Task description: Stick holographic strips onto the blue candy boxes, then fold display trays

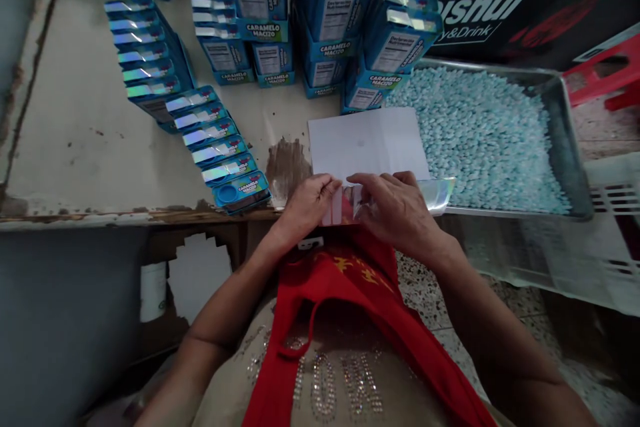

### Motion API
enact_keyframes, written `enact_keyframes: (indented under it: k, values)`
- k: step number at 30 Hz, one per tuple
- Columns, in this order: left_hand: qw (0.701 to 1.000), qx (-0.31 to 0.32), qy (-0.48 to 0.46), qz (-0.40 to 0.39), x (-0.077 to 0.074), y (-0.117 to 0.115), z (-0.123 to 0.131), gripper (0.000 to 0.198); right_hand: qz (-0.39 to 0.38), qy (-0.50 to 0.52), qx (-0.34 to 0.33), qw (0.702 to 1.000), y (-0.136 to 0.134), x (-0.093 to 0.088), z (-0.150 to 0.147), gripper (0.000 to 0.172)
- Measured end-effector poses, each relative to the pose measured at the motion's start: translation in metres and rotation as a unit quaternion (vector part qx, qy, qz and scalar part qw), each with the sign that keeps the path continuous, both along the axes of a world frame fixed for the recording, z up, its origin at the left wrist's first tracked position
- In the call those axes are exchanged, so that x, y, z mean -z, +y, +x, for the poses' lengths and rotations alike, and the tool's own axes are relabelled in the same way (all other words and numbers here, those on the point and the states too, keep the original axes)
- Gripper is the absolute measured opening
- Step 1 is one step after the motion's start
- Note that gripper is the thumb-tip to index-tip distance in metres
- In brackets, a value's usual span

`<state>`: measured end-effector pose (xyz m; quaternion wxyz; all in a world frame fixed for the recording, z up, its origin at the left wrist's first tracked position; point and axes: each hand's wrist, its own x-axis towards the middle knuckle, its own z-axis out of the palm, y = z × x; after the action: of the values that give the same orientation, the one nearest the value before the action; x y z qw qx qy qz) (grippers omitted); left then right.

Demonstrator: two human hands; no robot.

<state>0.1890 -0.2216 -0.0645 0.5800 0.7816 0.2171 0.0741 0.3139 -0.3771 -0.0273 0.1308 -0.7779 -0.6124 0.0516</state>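
A clear, shiny piece of plastic film (440,195) lies across the table's front edge, just in front of my red apron. My left hand (311,203) pinches its left end between thumb and fingertips. My right hand (395,208) is closed over the film further right, with its index finger stretched toward the left hand. Pale strips show between the two hands; what they belong to is hard to make out. Right behind the hands a white sheet of paper (367,140) lies flat on the table.
Rows of blue candy boxes (227,147) lean together at the left, and taller stacks of blue boxes (330,20) stand at the back. A metal tray (575,147) of pale blue candies (485,140) sits at the right. Behind it is a black printed box (480,20).
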Motion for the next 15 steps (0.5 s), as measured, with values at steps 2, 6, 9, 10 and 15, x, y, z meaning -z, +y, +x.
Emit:
enact_keyframes:
  k: [2,6,9,10,15]
  values:
    - [1.000,0.010,-0.008,-0.021,0.0018,0.0012,-0.0013,0.041,-0.002,-0.005,0.002,1.000,0.0003,0.0019,-0.0001,0.047]
    - [0.999,0.004,-0.005,-0.033,0.0036,-0.0010,-0.0022,0.040,-0.006,-0.008,-0.002,1.000,0.0013,0.0021,-0.0009,0.042]
    - [0.999,-0.031,-0.003,-0.017,0.0040,-0.0055,-0.0009,0.033,0.001,-0.001,-0.002,1.000,0.0011,0.0001,-0.0022,0.041]
    - [0.999,-0.042,-0.003,-0.012,0.0040,-0.0068,-0.0004,0.030,0.004,0.004,0.002,1.000,0.0009,-0.0005,-0.0028,0.042]
    - [0.997,-0.070,0.004,0.010,0.0063,-0.0077,0.0020,0.016,0.036,0.054,0.053,0.996,-0.0026,0.0015,-0.0061,0.041]
